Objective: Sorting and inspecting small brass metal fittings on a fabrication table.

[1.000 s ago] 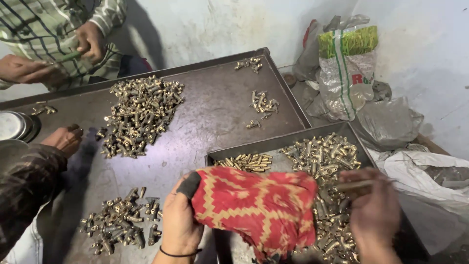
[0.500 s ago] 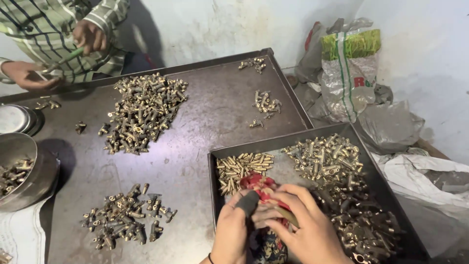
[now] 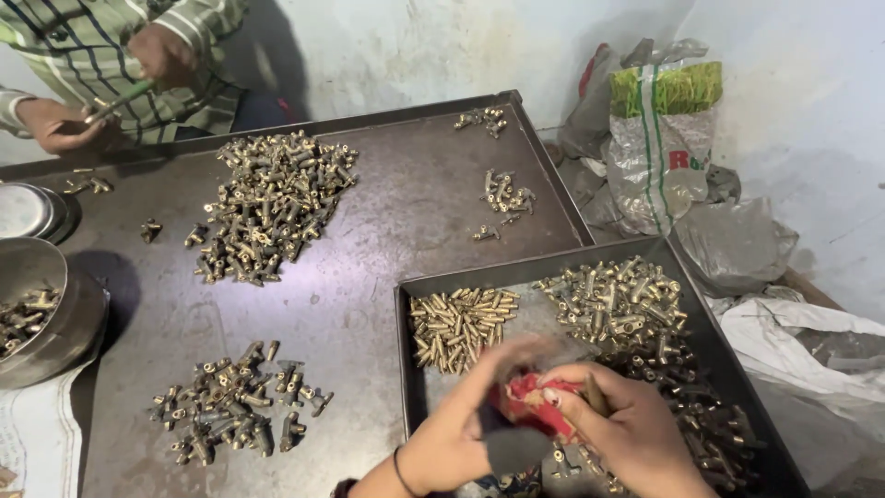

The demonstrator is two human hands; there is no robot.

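Two bare hands meet low in the frame over a small dark tray [image 3: 544,267], with a bunched red patterned cloth [image 3: 527,404] pinched between them. The left hand [image 3: 456,433], a dark cover over its thumb, curls its fingers [image 3: 516,355] shut on the cloth's near side; motion blur softens them. The right hand [image 3: 636,433] wraps the cloth's other side, fingers closed on it, with what looks like a thin brass piece [image 3: 595,395] tucked between them.

Far left of the fingers, a steel bowl [image 3: 46,314] holds a few brass fittings, and a flat steel lid [image 3: 28,210] lies beyond it. Between the bowl and the left hand a small heap of dark brass fittings [image 3: 235,406] rests on the large metal tray [image 3: 369,277]. Farther up lies a large heap of fittings [image 3: 272,203], and two little clusters [image 3: 502,198] sit near the far edge. Just above the fingers, inside the small tray, lies a neat pile of brass pins [image 3: 456,323]; right of them a dense spread of brass parts [image 3: 636,309] runs down past the right hand.

At the top left, another person in a striped shirt [image 3: 83,46] works with both hands on a thin green-tipped tool [image 3: 120,97].

Right of the trays, plastic sacks [image 3: 659,138] slump against a pale, scuffed wall [image 3: 415,46], and white sheeting [image 3: 811,350] lies by the small tray's corner.
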